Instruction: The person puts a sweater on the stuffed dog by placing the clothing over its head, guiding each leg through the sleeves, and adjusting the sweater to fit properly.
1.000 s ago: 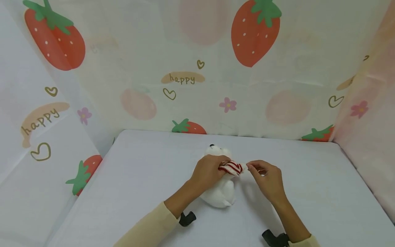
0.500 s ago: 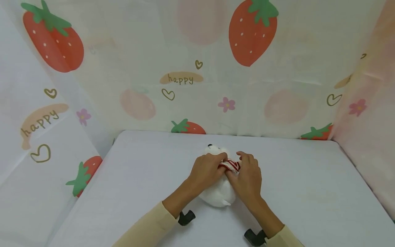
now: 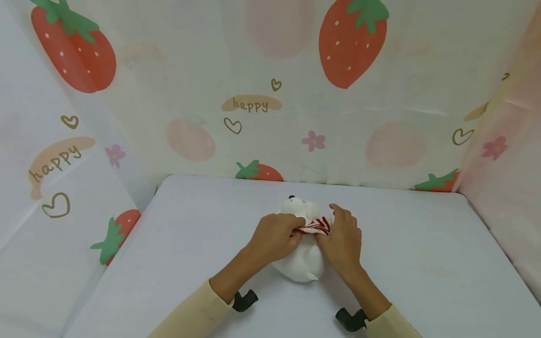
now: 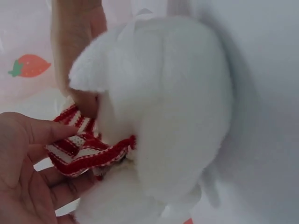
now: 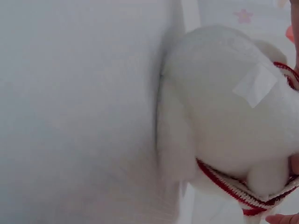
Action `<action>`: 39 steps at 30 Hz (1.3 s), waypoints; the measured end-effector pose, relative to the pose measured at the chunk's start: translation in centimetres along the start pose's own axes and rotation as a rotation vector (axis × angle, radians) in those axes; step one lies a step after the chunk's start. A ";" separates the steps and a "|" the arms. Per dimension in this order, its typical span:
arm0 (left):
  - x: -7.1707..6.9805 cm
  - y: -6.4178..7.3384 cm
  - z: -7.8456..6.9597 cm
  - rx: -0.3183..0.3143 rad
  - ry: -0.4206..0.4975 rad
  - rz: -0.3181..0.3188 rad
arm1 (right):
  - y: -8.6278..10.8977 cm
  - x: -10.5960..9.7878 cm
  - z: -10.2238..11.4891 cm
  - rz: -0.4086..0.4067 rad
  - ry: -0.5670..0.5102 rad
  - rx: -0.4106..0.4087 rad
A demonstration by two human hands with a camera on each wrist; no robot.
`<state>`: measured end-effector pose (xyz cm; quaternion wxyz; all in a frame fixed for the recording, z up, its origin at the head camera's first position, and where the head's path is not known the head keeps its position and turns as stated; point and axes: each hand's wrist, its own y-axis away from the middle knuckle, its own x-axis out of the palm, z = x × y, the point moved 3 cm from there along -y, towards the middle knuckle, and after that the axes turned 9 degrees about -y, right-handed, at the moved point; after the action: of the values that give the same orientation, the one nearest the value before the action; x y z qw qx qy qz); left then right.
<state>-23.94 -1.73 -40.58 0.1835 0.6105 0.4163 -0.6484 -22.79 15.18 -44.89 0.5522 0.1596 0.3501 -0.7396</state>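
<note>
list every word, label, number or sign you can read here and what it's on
"happy": on the back backdrop
"happy": on the left backdrop
Small tan patch at right: marks too small to read
Faded patch at upper left: too faint
White tag on the plush toy: nothing legible

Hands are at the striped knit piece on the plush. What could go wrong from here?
Slip: the left hand pinches the striped knit piece in its fingers, so it might pull loose.
Snag: in the right wrist view, the knit passes close by a stubby limb of the white plush toy; tugging could catch it and shift the toy.
</note>
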 end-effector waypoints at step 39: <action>2.3 -1.2 -0.5 0.053 -0.023 0.031 | -1.1 -4.0 -2.4 0.214 -0.400 -0.024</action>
<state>-24.90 -0.02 -42.31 0.1822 0.6140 0.3872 -0.6632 -22.85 19.83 -43.68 0.6879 0.0396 0.2235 -0.6894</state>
